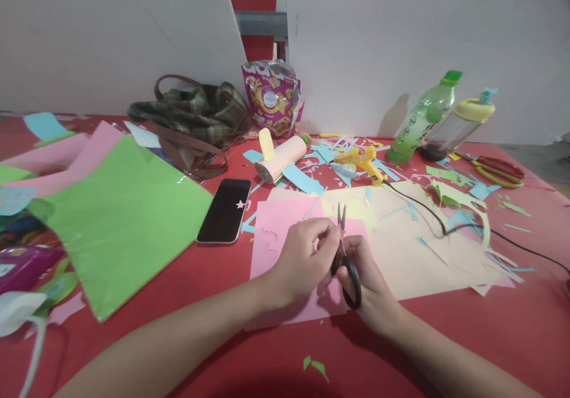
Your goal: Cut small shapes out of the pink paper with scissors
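My right hand (371, 282) grips small black-handled scissors (345, 255), blades pointing up and slightly apart. My left hand (305, 258) pinches a small pink paper piece (339, 231) right at the blades. Both hands hover over a pink paper sheet (274, 231) lying on the red table (490, 327). A cream sheet (401, 237) lies beside it to the right.
A black phone (225, 211) lies left of the pink sheet, a large green sheet (120, 220) further left. Behind are a yellow glue gun (363, 161) with black cable, a paper roll (280, 159), a snack bag (272, 96), a plaid bag (196, 119), a green bottle (423, 119), red-handled scissors (499, 169) and scattered scraps.
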`<state>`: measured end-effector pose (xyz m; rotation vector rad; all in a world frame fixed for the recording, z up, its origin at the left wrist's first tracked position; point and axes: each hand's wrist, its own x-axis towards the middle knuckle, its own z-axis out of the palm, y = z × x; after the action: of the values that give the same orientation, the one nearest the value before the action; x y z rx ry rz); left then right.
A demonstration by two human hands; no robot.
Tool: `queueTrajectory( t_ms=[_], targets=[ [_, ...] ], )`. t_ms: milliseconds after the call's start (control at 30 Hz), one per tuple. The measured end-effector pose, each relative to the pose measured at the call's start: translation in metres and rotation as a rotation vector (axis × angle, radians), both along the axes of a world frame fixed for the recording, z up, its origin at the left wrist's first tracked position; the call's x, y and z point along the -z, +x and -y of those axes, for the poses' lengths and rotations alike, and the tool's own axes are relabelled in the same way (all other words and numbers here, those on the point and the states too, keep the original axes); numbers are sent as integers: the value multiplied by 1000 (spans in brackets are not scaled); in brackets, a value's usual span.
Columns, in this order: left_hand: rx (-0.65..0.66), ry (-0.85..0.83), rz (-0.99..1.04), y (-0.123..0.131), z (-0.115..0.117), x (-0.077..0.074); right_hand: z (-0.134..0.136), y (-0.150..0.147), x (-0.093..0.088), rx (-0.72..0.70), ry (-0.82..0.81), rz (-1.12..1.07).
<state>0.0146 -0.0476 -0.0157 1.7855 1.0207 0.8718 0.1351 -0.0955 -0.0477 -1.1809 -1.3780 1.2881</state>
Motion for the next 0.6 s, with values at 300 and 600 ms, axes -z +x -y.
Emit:
queueTrajectory(
  t_ms=[300, 600],
  targets=[
    [35, -77, 67, 0, -2, 0, -11, 4, 2, 192, 19, -202],
    [85, -86, -50, 1, -5, 13, -23, 8, 1, 382, -35, -421]
  ],
)
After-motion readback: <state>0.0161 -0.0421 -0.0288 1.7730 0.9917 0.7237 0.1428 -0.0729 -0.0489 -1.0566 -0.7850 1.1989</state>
